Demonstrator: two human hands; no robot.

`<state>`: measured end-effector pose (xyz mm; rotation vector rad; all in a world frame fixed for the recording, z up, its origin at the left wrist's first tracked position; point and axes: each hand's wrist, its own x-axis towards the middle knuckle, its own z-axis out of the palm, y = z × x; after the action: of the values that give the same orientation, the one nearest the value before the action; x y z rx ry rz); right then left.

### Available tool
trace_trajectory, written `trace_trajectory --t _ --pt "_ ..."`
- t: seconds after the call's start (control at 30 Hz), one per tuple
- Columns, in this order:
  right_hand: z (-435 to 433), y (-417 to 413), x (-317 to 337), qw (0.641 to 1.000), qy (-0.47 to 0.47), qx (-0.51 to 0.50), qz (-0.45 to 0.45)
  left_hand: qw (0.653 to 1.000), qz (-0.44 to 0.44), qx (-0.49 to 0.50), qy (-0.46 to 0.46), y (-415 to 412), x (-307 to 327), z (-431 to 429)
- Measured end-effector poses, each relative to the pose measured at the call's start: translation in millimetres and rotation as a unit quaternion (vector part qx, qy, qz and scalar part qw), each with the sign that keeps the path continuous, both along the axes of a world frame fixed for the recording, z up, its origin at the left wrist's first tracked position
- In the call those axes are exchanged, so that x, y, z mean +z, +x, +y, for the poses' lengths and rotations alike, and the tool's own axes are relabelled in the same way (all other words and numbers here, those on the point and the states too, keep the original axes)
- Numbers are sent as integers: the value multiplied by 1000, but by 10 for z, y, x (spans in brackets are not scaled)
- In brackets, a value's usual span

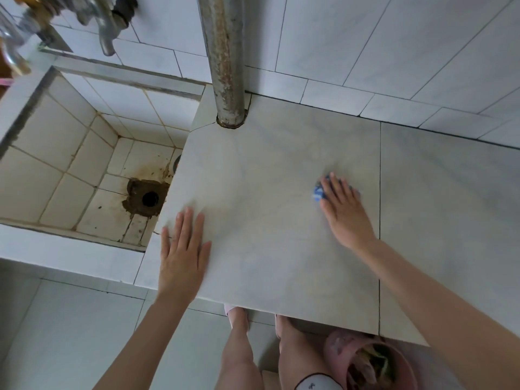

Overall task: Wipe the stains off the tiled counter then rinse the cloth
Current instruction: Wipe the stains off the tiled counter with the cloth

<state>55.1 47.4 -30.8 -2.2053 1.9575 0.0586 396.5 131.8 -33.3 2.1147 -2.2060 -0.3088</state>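
Note:
The tiled counter [267, 192] fills the middle of the head view, pale grey with faint marks. My right hand [344, 212] lies flat with straight fingers on a small blue and white cloth [319, 192], pressing it onto the counter right of centre. Most of the cloth is hidden under the fingers. My left hand [183, 251] rests flat, fingers straight, on the counter's front left corner. A tiled sink [56, 153] with a dark stained drain hole [150, 198] sits to the left of the counter.
A rusty vertical pipe [225, 60] passes through the counter at the back. Metal taps [104, 26] hang over the sink. A pink bucket [365, 361] with scraps stands on the floor under the counter's front edge, beside my legs.

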Motion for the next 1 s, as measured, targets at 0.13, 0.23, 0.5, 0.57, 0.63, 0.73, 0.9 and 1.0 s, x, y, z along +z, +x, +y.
trace_trajectory --t 0.13,0.23,0.5,0.57,0.63,0.73,0.9,1.0 --pt "122 299 -19 1000 6 -22 -8 1000 11 -2 0 -20 10 108" --pt "604 854 -53 995 -5 85 -56 1000 14 -2 0 -16 11 103" --pt "1416 1296 3 981 -39 174 -74 1000 27 5 13 -10 5 91" --pt "1365 1073 -4 991 -23 113 -73 999 40 10 19 -33 24 104" --pt "1372 722 -27 998 -19 43 -47 999 47 10 25 -46 37 129" --pt "1577 246 -37 996 -28 -81 -23 999 47 -6 26 -16 46 179" --pt "1908 568 -25 983 4 -182 -24 998 53 -33 29 94 35 189" --pt "1840 1079 -22 990 41 -120 -69 996 64 -48 32 147 36 186"
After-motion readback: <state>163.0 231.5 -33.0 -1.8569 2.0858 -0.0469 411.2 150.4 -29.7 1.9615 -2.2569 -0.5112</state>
